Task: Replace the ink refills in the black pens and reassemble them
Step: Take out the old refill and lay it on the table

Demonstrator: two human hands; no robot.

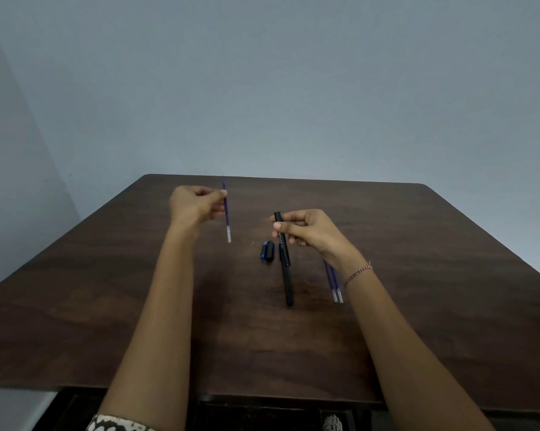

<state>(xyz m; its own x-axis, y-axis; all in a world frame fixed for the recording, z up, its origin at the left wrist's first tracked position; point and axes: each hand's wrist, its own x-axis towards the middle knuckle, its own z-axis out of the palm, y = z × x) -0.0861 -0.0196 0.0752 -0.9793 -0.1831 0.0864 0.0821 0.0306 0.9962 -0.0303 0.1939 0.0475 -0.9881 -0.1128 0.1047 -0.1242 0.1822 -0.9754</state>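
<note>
- The job looks to be in its middle stretch: one black pen barrel (281, 234) is open and held in the right hand (309, 233), while the left hand (197, 206) holds a blue ink refill (226, 213) well apart from it, out to the left.
- Whether that refill is the old one coming out or a fresh one about to go in cannot be told.
- Left grip: fingers pinched shut on the upper part of the refill, which hangs nearly upright with its pale end lowest, below the grip.
- Right grip: thumb and fingertips closed around the upper end of the barrel; the barrel slopes down from the grip toward the person.
- A second black pen (289, 281) seems to lie on the counter (418, 306) directly below the right grip, in line with the held barrel; where one ends and the other starts is hard to make out.
- A short black-and-blue pen cap (267, 251) lies just left of the barrel, below the right grip.
- Two spare refills (333, 281) lie side by side under the right wrist, blue with clear ends.
- Still to do, by my reading: seat a refill, close this pen, then treat the other.
</note>
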